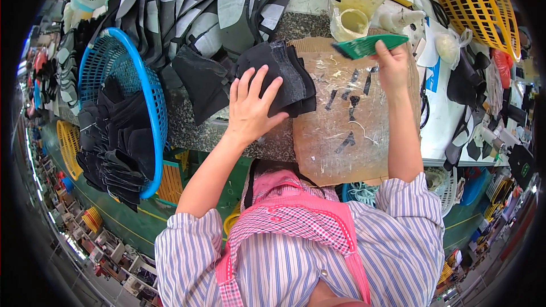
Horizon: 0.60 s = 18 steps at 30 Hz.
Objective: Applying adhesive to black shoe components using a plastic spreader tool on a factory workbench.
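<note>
My left hand [250, 105] lies with spread fingers on a stack of black fabric pieces [293, 74], pressing on its near left side. A grey strip, perhaps glue, runs across the top piece. In my right hand [392, 68] is a green brush [369, 46] with dark bristles at its left end, gripped by thumb and fingers. It is held just below the round mouth of a glue-stained translucent plastic container [355, 21]. Under the stack and the brush lies a worn brown cardboard sheet [335, 131] with dark marks and dried residue. More black pieces [199, 79] lie left of the stack.
A blue basket [156, 113] full of black pieces stands at the left. Overlapping black pieces with pale patches [233, 0] cover the far side of the speckled table [227, 139]. A yellow basket [478, 5] and a small plastic bag [449, 48] are at the far right.
</note>
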Available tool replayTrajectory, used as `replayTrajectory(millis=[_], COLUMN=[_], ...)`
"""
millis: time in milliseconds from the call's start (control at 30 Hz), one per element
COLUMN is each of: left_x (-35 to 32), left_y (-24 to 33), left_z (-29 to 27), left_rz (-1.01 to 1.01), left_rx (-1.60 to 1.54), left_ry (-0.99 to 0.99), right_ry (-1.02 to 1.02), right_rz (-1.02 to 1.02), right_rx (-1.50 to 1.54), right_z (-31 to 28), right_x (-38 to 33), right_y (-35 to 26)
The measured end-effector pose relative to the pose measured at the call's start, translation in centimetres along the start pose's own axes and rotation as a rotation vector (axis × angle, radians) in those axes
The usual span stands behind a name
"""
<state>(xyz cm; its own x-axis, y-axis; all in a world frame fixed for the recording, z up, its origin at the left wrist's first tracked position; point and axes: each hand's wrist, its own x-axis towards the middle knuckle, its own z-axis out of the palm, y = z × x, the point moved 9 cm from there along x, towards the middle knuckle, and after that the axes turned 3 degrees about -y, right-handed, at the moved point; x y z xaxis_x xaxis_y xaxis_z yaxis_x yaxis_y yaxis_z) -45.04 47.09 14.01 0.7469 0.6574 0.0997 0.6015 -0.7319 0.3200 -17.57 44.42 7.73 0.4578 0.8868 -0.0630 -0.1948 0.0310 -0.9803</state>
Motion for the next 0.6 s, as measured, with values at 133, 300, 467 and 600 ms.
replayTrajectory(millis=[133,300,467,600], left_x=[-1.3,-2.0,-1.9,1.1], left_y=[-0.2,-6.9,-12.2,-12.1], left_z=[1.4,2.9,-5.8,-7.6], left_rz=[0.160,-0.585,-0.503,-0.465], left_rx=[-0.127,-0.844,-0.449,-0.896], left_ry=[0.118,0.089,0.685,0.386], right_ry=[-0.194,-0.898,-0.927,-0.523], right_rz=[0.135,0.444,0.506,0.402], right_rx=[0.334,0.006,-0.297,0.138], right_z=[5.8,14.4,15.6,10.5], right_x=[-1.5,-5.9,-6.0,-2.9], right_y=[-0.5,1.4,3.3,1.7])
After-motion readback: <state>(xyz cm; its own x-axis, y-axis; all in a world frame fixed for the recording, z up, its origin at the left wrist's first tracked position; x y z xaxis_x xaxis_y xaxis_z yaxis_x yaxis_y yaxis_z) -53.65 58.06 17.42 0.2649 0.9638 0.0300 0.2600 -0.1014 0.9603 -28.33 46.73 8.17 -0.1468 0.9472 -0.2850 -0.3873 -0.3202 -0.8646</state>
